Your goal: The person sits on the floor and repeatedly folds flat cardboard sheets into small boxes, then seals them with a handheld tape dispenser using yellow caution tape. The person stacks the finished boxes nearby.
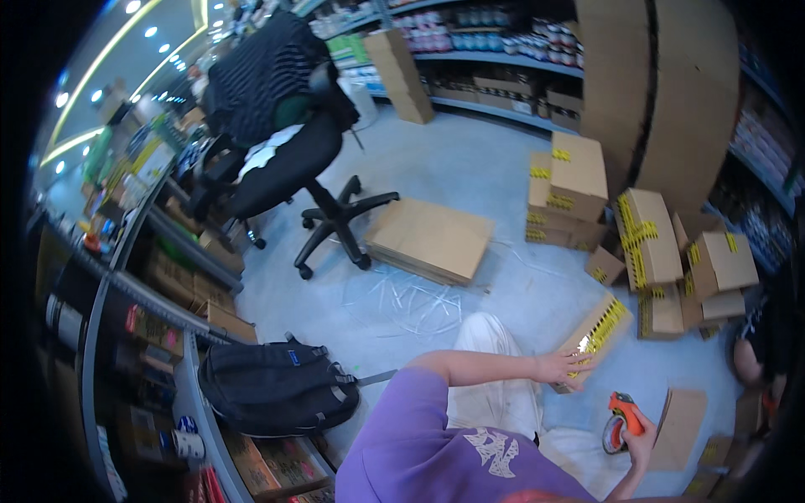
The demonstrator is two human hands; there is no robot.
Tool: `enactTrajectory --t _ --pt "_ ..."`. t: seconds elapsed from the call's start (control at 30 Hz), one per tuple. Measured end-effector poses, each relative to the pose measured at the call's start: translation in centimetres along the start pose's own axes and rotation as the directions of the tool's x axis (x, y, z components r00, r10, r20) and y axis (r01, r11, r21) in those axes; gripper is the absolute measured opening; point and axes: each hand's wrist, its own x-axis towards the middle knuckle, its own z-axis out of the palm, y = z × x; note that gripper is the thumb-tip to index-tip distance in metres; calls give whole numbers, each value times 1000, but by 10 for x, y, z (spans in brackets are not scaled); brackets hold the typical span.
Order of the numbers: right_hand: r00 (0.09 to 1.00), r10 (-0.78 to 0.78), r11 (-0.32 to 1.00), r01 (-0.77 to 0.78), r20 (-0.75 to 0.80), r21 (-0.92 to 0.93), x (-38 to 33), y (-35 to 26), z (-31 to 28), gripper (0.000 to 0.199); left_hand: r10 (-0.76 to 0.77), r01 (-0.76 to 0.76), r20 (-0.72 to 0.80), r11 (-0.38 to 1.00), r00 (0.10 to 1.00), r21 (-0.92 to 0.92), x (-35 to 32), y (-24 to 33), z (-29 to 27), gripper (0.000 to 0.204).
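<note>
My left hand (pixel 563 367) rests with its fingers spread on the near end of a cardboard box (pixel 579 329). A strip of yellow-and-black tape (pixel 605 329) runs along the top of that box. To the right, my right hand (pixel 642 438) is closed around an orange tape dispenser (pixel 622 411) with a tape roll in it. It is held off to the side of the box, apart from it. Beside my right hand a flat piece of cardboard (pixel 681 427) lies on the floor.
Taped cardboard boxes (pixel 579 180) are stacked at the right, with more boxes (pixel 650 235) beside them. A stack of flat cardboard (pixel 432 239) lies ahead near a black office chair (pixel 289 172). At the left, a black backpack (pixel 277 386) sits by a metal shelf (pixel 92 352).
</note>
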Motion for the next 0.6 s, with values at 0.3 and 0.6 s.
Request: enactTrajectory --t 0.3,0.6 --pt "965 -246 969 243 -86 -48 10 -11 3 69 0 28 231 993 973 -116 -37 -55 -37 75" --pt "789 -570 807 486 -229 -335 1 -72 59 62 -799 798 -12 600 602 57 16 -15 -23 121"
